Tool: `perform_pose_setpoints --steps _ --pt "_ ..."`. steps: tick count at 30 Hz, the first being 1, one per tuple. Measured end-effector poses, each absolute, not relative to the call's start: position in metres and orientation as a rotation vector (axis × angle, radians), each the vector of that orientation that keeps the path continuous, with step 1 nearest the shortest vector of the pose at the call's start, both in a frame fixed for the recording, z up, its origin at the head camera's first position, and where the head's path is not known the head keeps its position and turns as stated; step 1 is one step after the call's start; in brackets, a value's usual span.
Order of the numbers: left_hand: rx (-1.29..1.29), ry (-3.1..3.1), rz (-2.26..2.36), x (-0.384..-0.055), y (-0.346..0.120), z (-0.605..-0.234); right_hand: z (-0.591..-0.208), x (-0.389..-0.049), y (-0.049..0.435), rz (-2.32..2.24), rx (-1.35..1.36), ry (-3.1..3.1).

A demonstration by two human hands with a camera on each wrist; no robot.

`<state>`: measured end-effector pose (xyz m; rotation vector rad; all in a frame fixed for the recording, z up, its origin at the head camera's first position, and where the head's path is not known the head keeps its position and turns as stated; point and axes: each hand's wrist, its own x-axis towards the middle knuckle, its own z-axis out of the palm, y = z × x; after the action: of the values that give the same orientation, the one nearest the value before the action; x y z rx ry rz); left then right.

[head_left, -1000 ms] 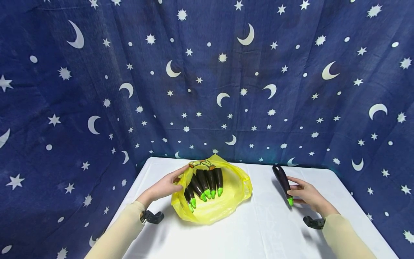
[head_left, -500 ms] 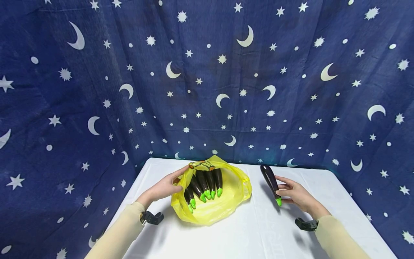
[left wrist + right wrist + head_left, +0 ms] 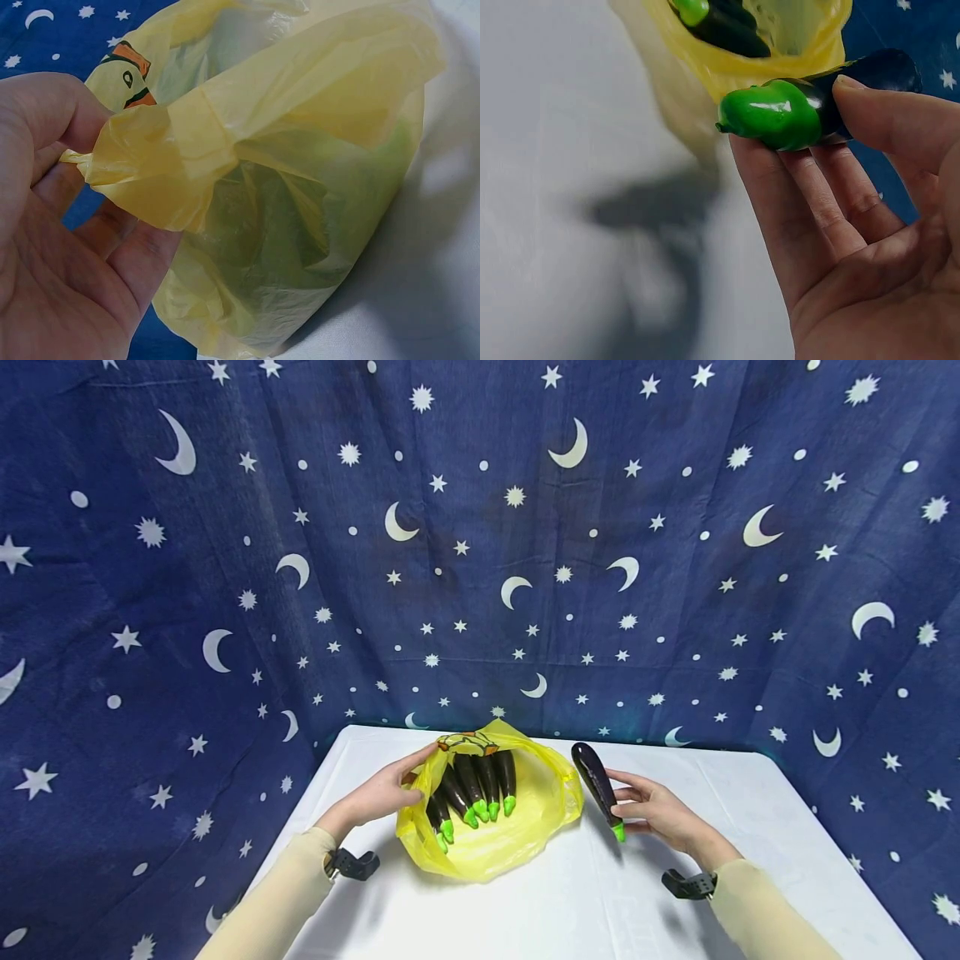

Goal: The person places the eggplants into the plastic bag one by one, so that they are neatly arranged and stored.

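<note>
An eggplant (image 3: 596,779), dark purple with a bright green cap, is pinched near its cap by my right hand (image 3: 660,814), thumb on one side and fingers on the other. It is held above the table just right of a yellow plastic bag (image 3: 517,847). My left hand (image 3: 378,793) grips the bag's left rim, thumb against fingers, and the mouth gapes wide. Several eggplants (image 3: 472,785) lie side by side inside, green caps toward me. In the left wrist view, the crumpled edge of the bag (image 3: 142,165) shows between thumb and fingers.
A white cloth covers the table (image 3: 547,910). Behind it hangs a dark blue curtain (image 3: 480,568) printed with moons and stars. Each wrist wears a black camera band, such as the left band (image 3: 352,864).
My right hand has carried its eggplant leftward, from the right part of the table to beside the bag's right rim. The left hand and the bag have stayed put.
</note>
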<state>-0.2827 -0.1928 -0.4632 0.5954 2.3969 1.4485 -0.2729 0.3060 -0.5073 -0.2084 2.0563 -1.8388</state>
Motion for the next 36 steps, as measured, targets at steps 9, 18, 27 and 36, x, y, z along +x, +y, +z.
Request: perform_pose_setpoints --steps 9,18,27,36 --pt "0.593 2.38 1.451 -0.283 -0.194 -0.463 -0.504 -0.268 0.283 -1.815 -0.327 1.989" --pt "0.591 2.383 1.442 -0.284 -0.195 -0.464 -0.504 -0.267 0.264 -1.788 -0.372 1.936" --pt "0.596 2.389 1.434 -0.284 -0.195 -0.464 -0.51 -0.27 0.242 -1.761 -0.327 1.923" --pt "0.586 2.394 1.43 -0.284 -0.195 -0.465 -0.517 -0.273 0.221 -1.747 -0.333 1.933"
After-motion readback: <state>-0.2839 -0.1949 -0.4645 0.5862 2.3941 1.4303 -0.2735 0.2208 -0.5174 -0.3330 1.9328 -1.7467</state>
